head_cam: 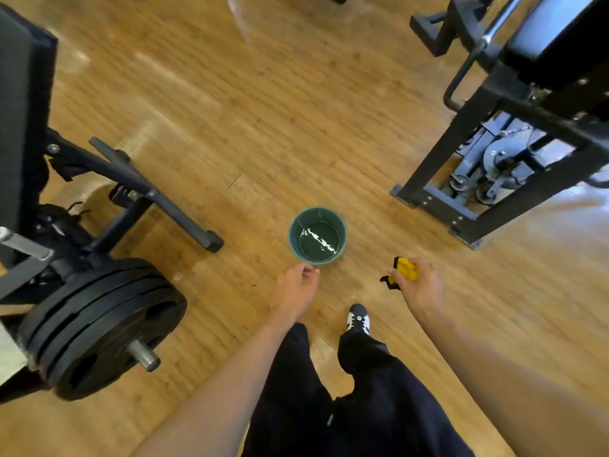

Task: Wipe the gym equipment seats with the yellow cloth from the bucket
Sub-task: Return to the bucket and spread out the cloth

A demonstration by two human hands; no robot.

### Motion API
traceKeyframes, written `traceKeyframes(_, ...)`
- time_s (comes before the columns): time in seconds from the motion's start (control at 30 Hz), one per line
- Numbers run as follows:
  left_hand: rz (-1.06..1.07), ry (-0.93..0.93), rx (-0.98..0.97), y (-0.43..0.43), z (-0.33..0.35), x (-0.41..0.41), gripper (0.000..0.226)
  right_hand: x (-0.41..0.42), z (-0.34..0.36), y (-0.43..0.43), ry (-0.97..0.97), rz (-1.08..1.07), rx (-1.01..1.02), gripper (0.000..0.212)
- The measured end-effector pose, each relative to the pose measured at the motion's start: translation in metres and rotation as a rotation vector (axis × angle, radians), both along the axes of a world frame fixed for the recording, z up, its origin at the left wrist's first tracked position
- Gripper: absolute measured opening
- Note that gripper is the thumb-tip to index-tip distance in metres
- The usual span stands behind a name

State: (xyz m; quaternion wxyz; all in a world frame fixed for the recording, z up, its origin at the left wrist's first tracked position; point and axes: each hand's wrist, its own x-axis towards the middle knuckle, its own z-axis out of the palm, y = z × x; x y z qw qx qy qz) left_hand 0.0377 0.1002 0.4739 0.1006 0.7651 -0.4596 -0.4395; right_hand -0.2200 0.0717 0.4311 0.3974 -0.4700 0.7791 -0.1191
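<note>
1. Nearest the camera, on the near side of the green bucket (294, 225), are dark trousers (329, 407) and one black-and-white shoe (358, 319). The shoe's markings are too small to read.
2. The left hand (296, 285) hangs at the bucket's near rim with its fingers loosely curled and nothing visible in them. I cannot tell whether it touches the rim.
3. To the right of the bucket, the right hand (418, 285) grips the bunched yellow cloth (407, 268). A dark edge hangs out below the fist, and most of the cloth is hidden in the palm.
4. The bucket stands on the wooden floor (263, 127) and holds water.
5. To the left of the bucket are black weight plates (99, 324) on a bar, and a padded bench (19, 110) cut off by the frame edge.
6. Beyond the bucket to the right stands a dark machine frame (478, 153). Its black seat pad (560, 37) is blurred and cropped.
</note>
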Motion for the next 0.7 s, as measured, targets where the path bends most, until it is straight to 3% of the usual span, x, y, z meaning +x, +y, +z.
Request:
traceKeyframes(0.3,-0.171,0.223,0.005,-0.116,-0.093,0.009,0.022,0.098,-0.075,-0.061,-0.190,-0.107,-0.069,0.040)
traceKeyframes(0.43,-0.239,0.333,0.084,-0.143,-0.165,0.021,0.026,0.133,-0.119,-0.075,-0.412,-0.197,-0.034,0.031)
traceKeyframes(0.5,-0.226,0.378,0.043,-0.149,-0.196,0.024,0.016,0.143,-0.145,-0.081,-0.503,-0.248,-0.002,0.032)
traceKeyframes(0.7,-0.150,0.455,-0.133,-0.180,-0.284,0.051,0.019,0.146,-0.243,-0.121,-0.600,-0.058,-0.028,0.036)
